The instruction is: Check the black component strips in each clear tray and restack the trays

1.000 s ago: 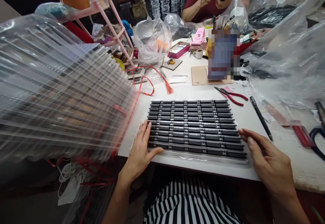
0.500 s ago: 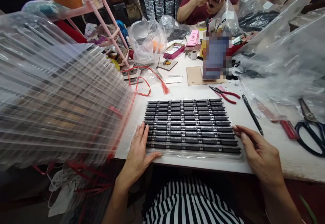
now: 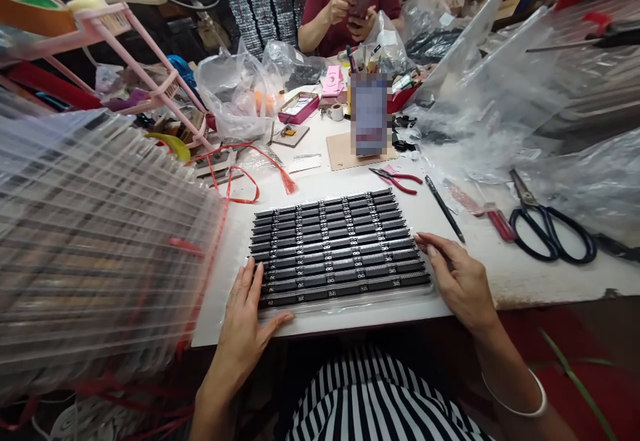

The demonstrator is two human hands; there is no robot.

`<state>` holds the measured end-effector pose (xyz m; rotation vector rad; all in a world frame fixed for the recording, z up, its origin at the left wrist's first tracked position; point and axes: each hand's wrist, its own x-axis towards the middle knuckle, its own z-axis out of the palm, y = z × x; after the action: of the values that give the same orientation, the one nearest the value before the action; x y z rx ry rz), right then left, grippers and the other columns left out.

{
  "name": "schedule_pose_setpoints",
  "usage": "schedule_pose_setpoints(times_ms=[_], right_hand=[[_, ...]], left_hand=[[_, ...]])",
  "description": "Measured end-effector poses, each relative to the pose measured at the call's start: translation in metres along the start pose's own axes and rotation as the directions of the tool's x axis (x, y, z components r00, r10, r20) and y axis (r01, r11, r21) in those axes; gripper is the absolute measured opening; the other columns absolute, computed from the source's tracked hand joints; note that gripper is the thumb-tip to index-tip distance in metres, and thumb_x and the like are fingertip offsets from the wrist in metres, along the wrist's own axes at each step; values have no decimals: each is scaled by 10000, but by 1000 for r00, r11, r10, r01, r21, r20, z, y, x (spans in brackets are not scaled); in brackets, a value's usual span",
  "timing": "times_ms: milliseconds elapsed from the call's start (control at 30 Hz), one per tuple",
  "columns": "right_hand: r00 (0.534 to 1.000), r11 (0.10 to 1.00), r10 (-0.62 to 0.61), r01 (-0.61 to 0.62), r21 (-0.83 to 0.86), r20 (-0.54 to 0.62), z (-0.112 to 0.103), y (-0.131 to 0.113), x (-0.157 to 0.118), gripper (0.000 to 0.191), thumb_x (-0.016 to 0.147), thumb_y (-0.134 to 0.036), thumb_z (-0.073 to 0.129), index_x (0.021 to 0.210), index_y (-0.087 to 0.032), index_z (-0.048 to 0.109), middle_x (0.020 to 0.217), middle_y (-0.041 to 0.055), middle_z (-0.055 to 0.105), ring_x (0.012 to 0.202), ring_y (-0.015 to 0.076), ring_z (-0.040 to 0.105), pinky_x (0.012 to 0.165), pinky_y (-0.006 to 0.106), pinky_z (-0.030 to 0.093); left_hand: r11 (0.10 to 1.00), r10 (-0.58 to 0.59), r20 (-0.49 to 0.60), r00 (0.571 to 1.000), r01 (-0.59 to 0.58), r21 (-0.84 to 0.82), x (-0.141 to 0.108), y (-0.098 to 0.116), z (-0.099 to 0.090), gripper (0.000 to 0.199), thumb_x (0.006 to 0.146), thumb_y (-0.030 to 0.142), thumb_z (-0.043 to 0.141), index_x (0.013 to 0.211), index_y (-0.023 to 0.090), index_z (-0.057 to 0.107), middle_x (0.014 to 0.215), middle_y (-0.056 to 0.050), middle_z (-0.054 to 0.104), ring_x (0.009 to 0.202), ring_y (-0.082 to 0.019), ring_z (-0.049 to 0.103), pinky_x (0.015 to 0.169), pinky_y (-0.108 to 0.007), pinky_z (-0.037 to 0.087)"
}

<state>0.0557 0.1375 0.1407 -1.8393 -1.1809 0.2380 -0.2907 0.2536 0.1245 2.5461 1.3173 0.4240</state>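
Observation:
A clear plastic tray (image 3: 350, 304) filled with rows of black toothed strips (image 3: 340, 244) lies flat on the white table, slightly turned. My left hand (image 3: 245, 314) rests on the tray's left edge, fingers stretched out and thumb spread along the near side. At the right edge, my right hand (image 3: 460, 278) touches the tray with its fingertips; its fingers are curled, with thumb and index close together at the rim. The strips sit between my two hands.
Stacked clear trays (image 3: 100, 241) rise on the left beside a pink rack (image 3: 150, 74). Red pliers (image 3: 400, 178), a black pen (image 3: 445, 209) and scissors (image 3: 547, 224) lie right. Plastic bags and a pixelated phone (image 3: 369, 114) stand behind; a person (image 3: 350, 14) sits opposite.
The view has turned to the right, so things appear further left. The tray looks more tilted in the picture, and both hands remain at its edges.

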Motion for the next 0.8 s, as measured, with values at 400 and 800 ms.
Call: schedule_pose_setpoints(times_ms=[400, 800], right_hand=[[995, 995, 98, -98, -28, 10, -3, 1, -3, 342, 903, -441, 468, 1117, -234, 637, 1094, 44, 650, 1010, 230, 608, 924, 408, 476], [924, 918, 382, -378, -119, 6, -8, -29, 0, 531, 682, -531, 524, 1128, -274, 658, 1082, 44, 658, 983, 284, 618, 921, 405, 502]], left_hand=[[985, -147, -55, 988, 141, -104, -5, 12, -10, 922, 799, 525, 617, 1504, 287, 74, 1556, -113, 187, 1404, -276, 257, 1104, -480, 328], [911, -373, -615, 695, 148, -385, -63, 25, -41, 176, 895, 124, 516, 944, 188, 673, 855, -19, 659, 775, -127, 637, 741, -258, 522]])
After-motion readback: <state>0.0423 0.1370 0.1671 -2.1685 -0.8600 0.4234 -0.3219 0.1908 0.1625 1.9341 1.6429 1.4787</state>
